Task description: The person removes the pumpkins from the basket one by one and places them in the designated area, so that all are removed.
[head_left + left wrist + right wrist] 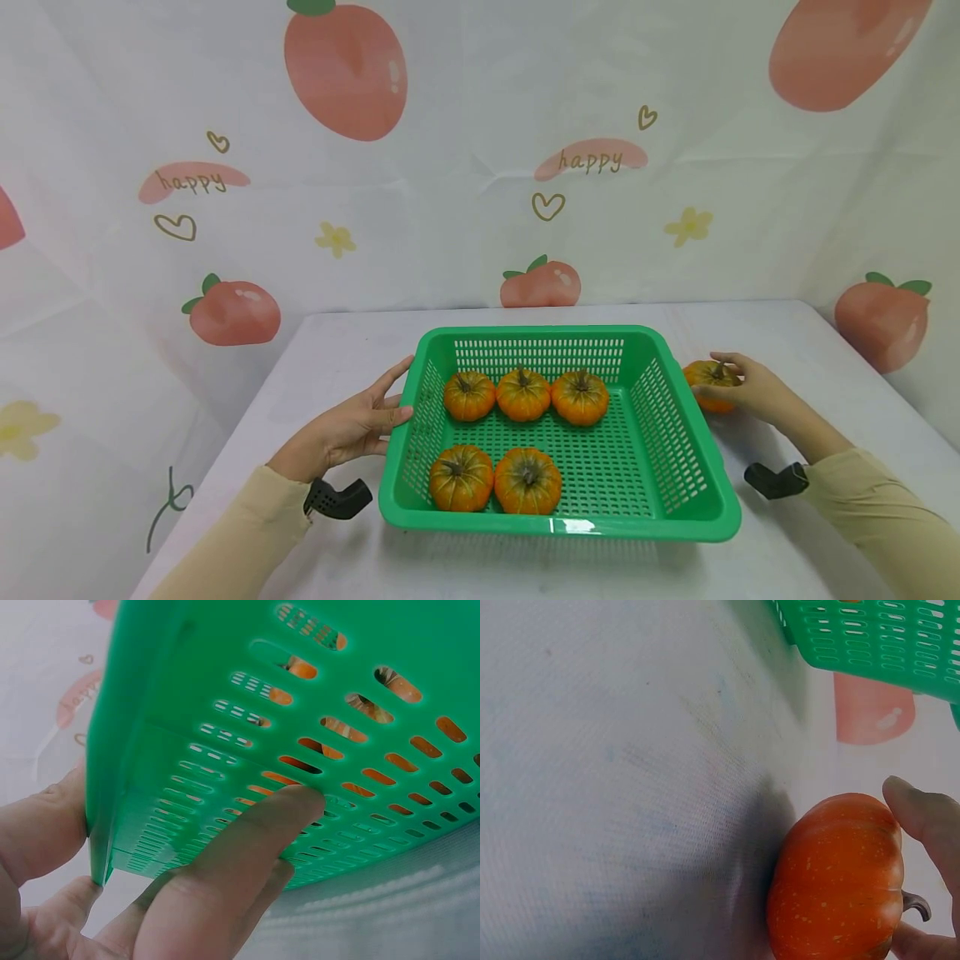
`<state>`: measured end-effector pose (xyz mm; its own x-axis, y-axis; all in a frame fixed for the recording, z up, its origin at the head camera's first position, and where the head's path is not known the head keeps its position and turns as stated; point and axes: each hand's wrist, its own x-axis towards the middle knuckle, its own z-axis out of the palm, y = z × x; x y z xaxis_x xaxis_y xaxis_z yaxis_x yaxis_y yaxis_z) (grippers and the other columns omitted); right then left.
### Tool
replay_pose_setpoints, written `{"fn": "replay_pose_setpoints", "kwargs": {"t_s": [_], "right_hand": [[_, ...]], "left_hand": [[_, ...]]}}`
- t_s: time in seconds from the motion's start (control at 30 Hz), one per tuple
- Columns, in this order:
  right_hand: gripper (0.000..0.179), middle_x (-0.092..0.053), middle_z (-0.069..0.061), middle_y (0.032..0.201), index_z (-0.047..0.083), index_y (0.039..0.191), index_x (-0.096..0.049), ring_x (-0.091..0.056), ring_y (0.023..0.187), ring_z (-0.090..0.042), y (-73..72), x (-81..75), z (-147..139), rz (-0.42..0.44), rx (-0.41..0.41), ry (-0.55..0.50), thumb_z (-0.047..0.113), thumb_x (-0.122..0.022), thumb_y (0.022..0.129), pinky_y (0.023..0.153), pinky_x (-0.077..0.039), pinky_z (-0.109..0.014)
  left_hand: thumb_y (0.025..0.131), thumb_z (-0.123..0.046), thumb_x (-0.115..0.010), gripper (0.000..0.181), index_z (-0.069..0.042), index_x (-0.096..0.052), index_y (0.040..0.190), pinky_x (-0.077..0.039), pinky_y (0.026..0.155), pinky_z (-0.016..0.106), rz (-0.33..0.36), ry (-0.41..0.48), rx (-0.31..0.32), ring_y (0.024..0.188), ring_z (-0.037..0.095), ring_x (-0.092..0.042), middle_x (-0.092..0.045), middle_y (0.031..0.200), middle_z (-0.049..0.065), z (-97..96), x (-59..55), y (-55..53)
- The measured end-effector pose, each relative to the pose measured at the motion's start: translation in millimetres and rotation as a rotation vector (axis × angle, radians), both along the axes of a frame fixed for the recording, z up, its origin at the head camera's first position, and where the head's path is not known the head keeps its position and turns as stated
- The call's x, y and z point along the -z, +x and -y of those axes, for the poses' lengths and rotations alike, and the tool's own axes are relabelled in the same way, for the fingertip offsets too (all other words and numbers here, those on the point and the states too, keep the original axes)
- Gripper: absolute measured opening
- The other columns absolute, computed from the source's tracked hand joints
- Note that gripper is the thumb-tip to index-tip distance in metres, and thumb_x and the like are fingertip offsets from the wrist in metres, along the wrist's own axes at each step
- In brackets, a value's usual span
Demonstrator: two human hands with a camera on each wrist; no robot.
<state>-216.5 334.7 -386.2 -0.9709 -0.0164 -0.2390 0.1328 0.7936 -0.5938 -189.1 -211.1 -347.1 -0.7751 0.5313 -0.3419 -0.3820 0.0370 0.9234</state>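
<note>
A green plastic basket (465, 522) holds several small orange pumpkins, three in a back row and two near its front left. My left hand (341, 429) grips the basket's left rim, the thumb on the edge. In the left wrist view, fingers (225, 859) of that hand lie against the slotted outer wall. Just outside the basket's right side, my right hand (761, 393) holds another pumpkin (836, 877) with thumb and fingers on either side of its top. Its short curved stem (916, 904) points between them.
The basket stands on a table with a white cover (352, 337). Behind it hangs a white cloth (450, 225) printed with peaches, hearts and flowers. A black wrist camera (339, 500) sits on the left wrist, another camera (776, 481) on the right.
</note>
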Motion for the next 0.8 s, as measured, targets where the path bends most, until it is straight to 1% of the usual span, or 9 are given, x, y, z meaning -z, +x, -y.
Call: {"fn": "replay_pose_setpoints", "kwargs": {"t_s": [0.23,0.4,0.5,0.63,0.8], "right_hand": [[0.095,-0.022,-0.047,0.141,-0.010,0.147,-0.021,-0.029,0.124,-0.062,1.2,-3.1,-2,-0.006,-0.010,0.001,0.052,-0.063,0.089,0.096,-0.035,-0.073],[0.093,-0.025,-0.045,0.141,-0.010,0.147,-0.021,-0.030,0.123,-0.061,3.1,-12.5,-6,-0.020,-0.019,0.002,0.053,-0.059,0.091,0.095,-0.039,-0.071],[0.090,-0.025,-0.045,0.142,-0.010,0.147,-0.020,-0.030,0.123,-0.061,5.6,-23.9,-9,-0.033,-0.026,0.006,0.052,-0.056,0.093,0.093,-0.040,-0.070],[0.088,-0.024,-0.043,0.144,-0.008,0.149,-0.017,-0.029,0.126,-0.062,11.2,-43.5,-9,-0.053,-0.031,0.006,0.051,-0.054,0.095,0.093,-0.038,-0.072],[0.083,-0.026,-0.040,0.146,-0.005,0.151,-0.018,-0.030,0.128,-0.060,19.7,-66.5,-4,-0.113,-0.050,-0.011,0.048,-0.053,0.096,0.093,-0.037,-0.071]], "left_hand": [[0.096,-0.012,-0.060,0.090,-0.043,0.001,0.154,-0.057,0.083,0.046,0.001,0.001,0.001,0.098,0.023,-0.070,-0.029,0.154,0.022,0.2,0.4,0.0],[0.096,-0.012,-0.061,0.090,-0.043,0.000,0.154,-0.057,0.083,0.046,-0.001,-0.001,-0.001,0.098,0.022,-0.070,-0.028,0.155,0.021,0.0,0.9,-0.3],[0.095,-0.012,-0.061,0.091,-0.043,0.001,0.154,-0.057,0.082,0.046,-0.005,-0.004,0.002,0.098,0.022,-0.070,-0.027,0.156,0.021,0.0,0.8,-0.2],[0.096,-0.012,-0.060,0.092,-0.041,0.004,0.154,-0.057,0.083,0.046,-0.014,0.000,0.015,0.099,0.022,-0.070,-0.024,0.156,0.023,0.2,-0.3,0.0],[0.096,-0.012,-0.060,0.092,-0.042,0.005,0.154,-0.057,0.084,0.047,-0.015,-0.001,0.023,0.100,0.022,-0.069,-0.022,0.157,0.023,0.8,0.0,-0.3]]}}
